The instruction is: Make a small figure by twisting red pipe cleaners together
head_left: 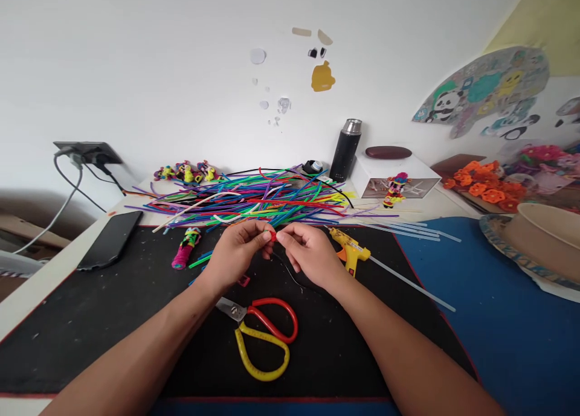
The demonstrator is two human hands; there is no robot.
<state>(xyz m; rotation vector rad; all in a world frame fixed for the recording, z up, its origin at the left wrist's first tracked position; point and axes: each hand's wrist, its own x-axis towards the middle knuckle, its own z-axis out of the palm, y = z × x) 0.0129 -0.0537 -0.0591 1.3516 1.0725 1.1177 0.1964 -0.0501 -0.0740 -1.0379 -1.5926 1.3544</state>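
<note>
My left hand (238,250) and my right hand (308,253) meet above the black mat (90,319), fingertips pinched together on a small red piece (272,236). A thin dark wire (290,274) trails down from it onto the mat. Just below my hands lie scissors (263,334) with one red and one yellow handle. A yellow glue gun (350,251) rests right of my right hand. A big heap of colourful sticks (254,201) spreads behind my hands. A small pink-wrapped figure (185,250) lies left of my left hand.
A black phone (111,240) lies at the mat's left edge. A black flask (345,150) and a white box (394,174) stand by the wall. Orange flower shapes (483,186) and a straw hat (539,241) sit at the right on a blue cloth (498,331).
</note>
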